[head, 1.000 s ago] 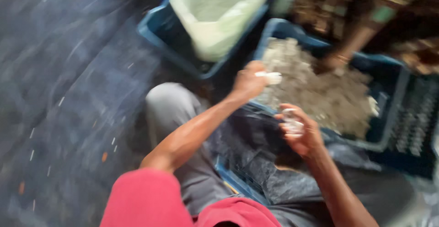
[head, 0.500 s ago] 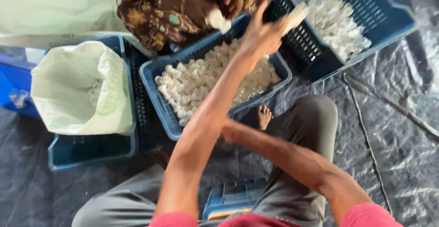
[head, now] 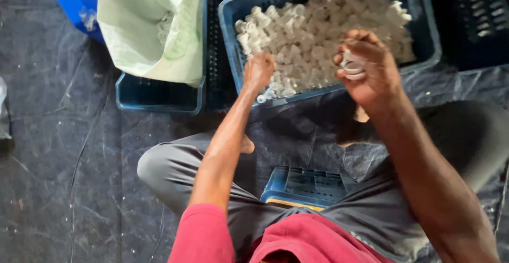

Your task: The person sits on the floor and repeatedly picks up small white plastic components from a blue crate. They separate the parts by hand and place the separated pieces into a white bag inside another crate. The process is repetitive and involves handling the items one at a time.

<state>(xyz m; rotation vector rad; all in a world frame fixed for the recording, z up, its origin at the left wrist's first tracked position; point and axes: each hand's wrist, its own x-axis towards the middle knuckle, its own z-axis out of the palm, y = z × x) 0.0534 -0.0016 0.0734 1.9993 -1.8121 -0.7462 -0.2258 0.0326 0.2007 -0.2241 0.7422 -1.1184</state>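
A dark plastic sheet [head: 69, 178] covers the floor, creased and dusty, and the person sits on it cross-legged with a blue crate [head: 424, 40] of small white plastic pieces [head: 313, 35] just past the knees. The left hand [head: 258, 72] reaches to the near rim of that crate with its fingers curled shut; whether it grips a piece cannot be told from this view. The right hand [head: 371, 67] is raised above the crate's near right part, fingers closed around a small pale ring-shaped piece [head: 352, 65]. That piece looks lightly pinched, so a slip seems possible, and it could drop onto the sheet or into the lap rather than back among the others. The crate is heaped near to its rim, and one loose piece [head: 260, 99] already lies at the front edge, so a careless rake of the left hand could push more over. To the left, a second crate [head: 159, 96] holds a pale green sack [head: 154, 24] with its mouth open; its lip sags, and anything tossed short may land between the crates. A small blue box [head: 305, 186] sits between the legs. Open floor lies wide on the left; the right is crowded by the knee and another dark crate [head: 477, 14].
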